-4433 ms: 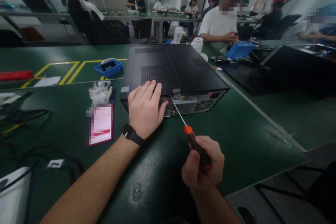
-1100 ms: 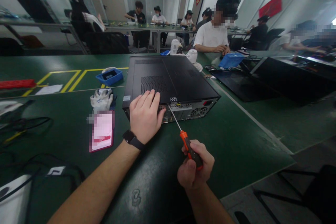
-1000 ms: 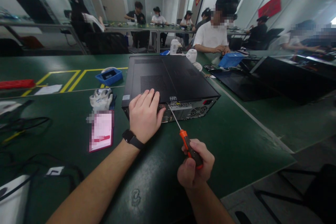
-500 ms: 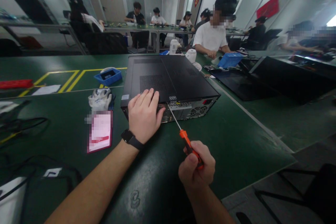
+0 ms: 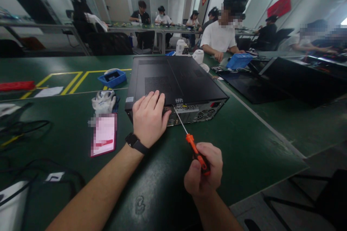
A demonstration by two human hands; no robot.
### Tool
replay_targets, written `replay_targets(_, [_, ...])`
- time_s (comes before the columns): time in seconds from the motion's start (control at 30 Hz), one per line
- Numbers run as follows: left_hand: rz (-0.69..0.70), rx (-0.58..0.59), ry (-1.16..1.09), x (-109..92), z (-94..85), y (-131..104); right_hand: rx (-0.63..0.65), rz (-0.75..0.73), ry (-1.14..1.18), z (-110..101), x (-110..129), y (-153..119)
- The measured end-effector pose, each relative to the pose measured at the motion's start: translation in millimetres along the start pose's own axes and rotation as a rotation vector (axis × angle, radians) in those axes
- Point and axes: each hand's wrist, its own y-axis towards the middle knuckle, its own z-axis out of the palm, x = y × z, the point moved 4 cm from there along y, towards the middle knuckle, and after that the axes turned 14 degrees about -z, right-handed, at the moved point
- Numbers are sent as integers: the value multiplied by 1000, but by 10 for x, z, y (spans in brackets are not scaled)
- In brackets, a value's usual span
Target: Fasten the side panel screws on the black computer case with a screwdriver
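A black desktop computer case (image 5: 187,79) lies on its side on the green table, its back panel with fan grille and ports turned toward me. My left hand (image 5: 150,115) rests on the near left edge of the case, fingers stretched over the top and thumb along the back panel. In my right hand (image 5: 204,168) is an orange and black screwdriver (image 5: 190,140), gripped by the handle. Its thin shaft slants up and left, with the tip at the upper rim of the back panel, right of my left thumb. Whatever the tip touches is too small to make out.
Left of the case lie work gloves (image 5: 104,101), a pink-edged device (image 5: 104,135), a blue tray (image 5: 112,78) and black cables (image 5: 29,126). To the right are dark panels (image 5: 246,86) and a blue box (image 5: 239,61). A person in a white shirt (image 5: 219,38) works across the table.
The fingers of my right hand have shifted slightly around the screwdriver handle, which looks turned a little. My left hand and the case stay in place; the view has shifted slightly.
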Motion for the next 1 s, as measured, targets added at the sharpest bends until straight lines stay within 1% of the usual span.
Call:
replay_targets(0.13, [7,-1,18,-2,6,-4,-33,38,2,-29,-53,-113])
replay_targets(0.23, [4,8,17,0,8,-5,-32,33,-20,-35,-73,-155])
replay_targets(0.37, [-5,19,10,3,3,-2,-40,16,26,-8,-55,-122])
replay_targets(0.53, [-5,18,8,1,-5,0,-51,46,66,9,-40,-85])
replay_targets(0.7, [-12,22,-2,1,-13,3,-22,64,80,4,-42,-73])
replay_targets(0.9, [-25,36,-41,8,-9,4,-29,38,-67,-47,-45,-147])
replay_targets(1.0, [-30,41,-36,6,-12,3,-12,27,-92,-51,-45,-177])
